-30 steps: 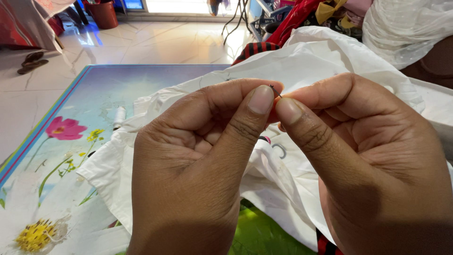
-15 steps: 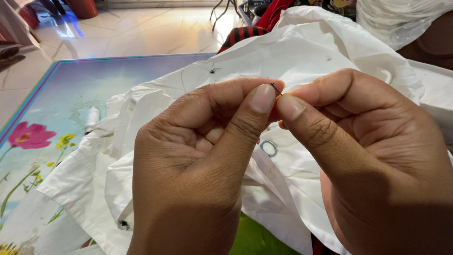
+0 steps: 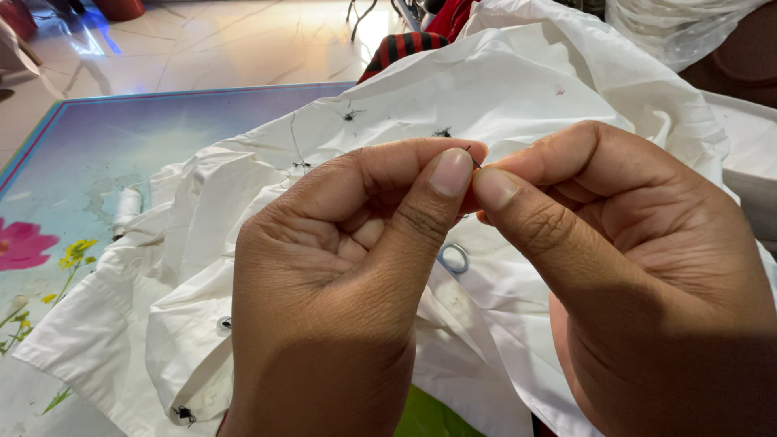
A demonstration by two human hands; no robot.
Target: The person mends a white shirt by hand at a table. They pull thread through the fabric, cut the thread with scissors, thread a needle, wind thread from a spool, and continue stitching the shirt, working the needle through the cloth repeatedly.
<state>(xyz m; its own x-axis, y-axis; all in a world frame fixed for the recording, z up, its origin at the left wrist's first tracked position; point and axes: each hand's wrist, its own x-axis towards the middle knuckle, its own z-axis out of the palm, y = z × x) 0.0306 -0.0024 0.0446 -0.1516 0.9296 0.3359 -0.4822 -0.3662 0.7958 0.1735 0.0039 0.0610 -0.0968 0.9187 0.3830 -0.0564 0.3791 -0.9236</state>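
Thread tip barely shows between both hands' pinched fingers.

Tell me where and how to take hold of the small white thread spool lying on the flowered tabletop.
Grip the white thread spool across its middle, coming from above with thumb and finger on its long sides. It lies on its side on the flowered tabletop, so its ends point sideways and it may roll. The edge of the white shirt lies close on one side, so the side away from the cloth looks clearer.
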